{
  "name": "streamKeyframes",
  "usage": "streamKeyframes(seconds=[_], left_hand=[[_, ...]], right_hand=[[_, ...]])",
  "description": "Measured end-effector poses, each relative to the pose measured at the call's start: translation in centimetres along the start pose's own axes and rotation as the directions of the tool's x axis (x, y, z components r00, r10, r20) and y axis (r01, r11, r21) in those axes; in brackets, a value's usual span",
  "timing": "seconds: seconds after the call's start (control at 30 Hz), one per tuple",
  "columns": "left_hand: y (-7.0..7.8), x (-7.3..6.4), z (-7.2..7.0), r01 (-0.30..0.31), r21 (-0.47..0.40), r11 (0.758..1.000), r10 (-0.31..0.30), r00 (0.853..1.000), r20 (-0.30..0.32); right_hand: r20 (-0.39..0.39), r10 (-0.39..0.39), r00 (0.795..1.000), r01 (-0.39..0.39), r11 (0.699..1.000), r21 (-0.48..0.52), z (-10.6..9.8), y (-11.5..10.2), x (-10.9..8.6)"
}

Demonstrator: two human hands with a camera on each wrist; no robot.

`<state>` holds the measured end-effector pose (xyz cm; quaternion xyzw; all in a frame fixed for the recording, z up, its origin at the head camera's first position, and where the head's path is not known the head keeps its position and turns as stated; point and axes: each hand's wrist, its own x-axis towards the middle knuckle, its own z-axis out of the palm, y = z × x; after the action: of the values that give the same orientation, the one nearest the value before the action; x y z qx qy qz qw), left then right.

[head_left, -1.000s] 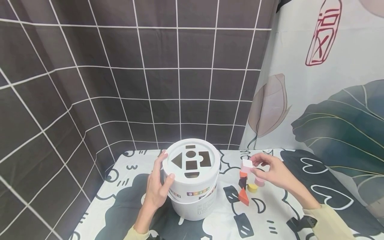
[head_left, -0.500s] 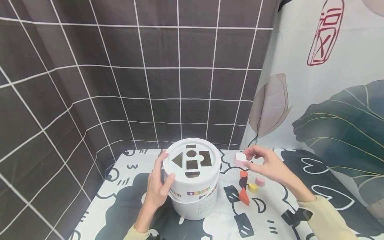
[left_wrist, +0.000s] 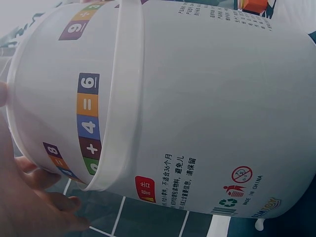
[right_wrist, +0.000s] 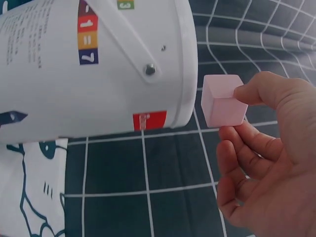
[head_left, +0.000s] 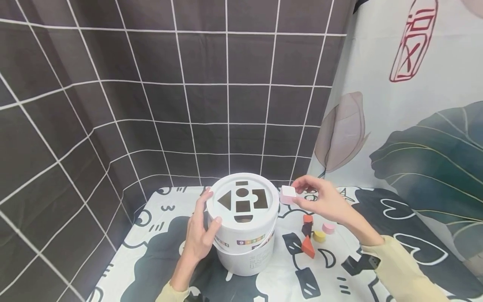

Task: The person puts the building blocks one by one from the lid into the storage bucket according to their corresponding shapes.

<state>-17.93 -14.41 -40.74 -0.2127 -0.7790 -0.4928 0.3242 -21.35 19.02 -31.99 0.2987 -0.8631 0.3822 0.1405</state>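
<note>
A white bucket [head_left: 245, 262] stands upright on the patterned cloth, with number stickers and a handle on its side. Its white lid [head_left: 222, 218] has several shaped holes, among them a triangle, a circle and a square. My left hand [head_left: 200, 235] rests against the bucket's upper left side, thumb at the lid rim and fingers spread along the edge. My right hand [head_left: 320, 199] pinches a pink cube [right_wrist: 224, 101] between thumb and fingers. In the head view the cube is raised just right of the lid rim; the right wrist view shows a small gap between them.
On the cloth [head_left: 351, 268] right of the bucket lie several blocks: an orange block [head_left: 307, 219], a dark block [head_left: 307, 229], a red-orange triangular block [head_left: 307, 247], a yellow round block [head_left: 319, 236] and a pink round block [head_left: 328, 227]. A dark grid curtain [head_left: 203, 105] hangs behind.
My right hand has carried the pink cube leftward and upward, from above the loose blocks to beside the lid rim. The left hand and the bucket have stayed in place.
</note>
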Motion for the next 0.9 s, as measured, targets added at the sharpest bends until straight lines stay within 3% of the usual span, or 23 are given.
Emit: streamKeyframes(seconds=[0.37, 0.53, 0.9], left_hand=[[-0.1, 0.1, 0.1, -0.001, -0.001, 1.000, 0.001, 1.000, 0.002], [-0.1, 0.1, 0.0, -0.001, 0.006, 1.000, 0.001, 1.000, 0.001], [-0.1, 0.1, 0.1, -0.007, 0.010, 1.000, 0.007, 1.000, 0.002]], right_hand=[[0.019, -0.029, 0.999, 0.029, 1.000, 0.007, 0.9, -1.1, 1.3], [0.041, -0.010, 0.999, 0.008, 0.999, 0.039, 1.5, -1.7, 2.0], [0.049, -0.055, 0.997, 0.049, 0.993, 0.109, 3.1, -3.2, 3.3]])
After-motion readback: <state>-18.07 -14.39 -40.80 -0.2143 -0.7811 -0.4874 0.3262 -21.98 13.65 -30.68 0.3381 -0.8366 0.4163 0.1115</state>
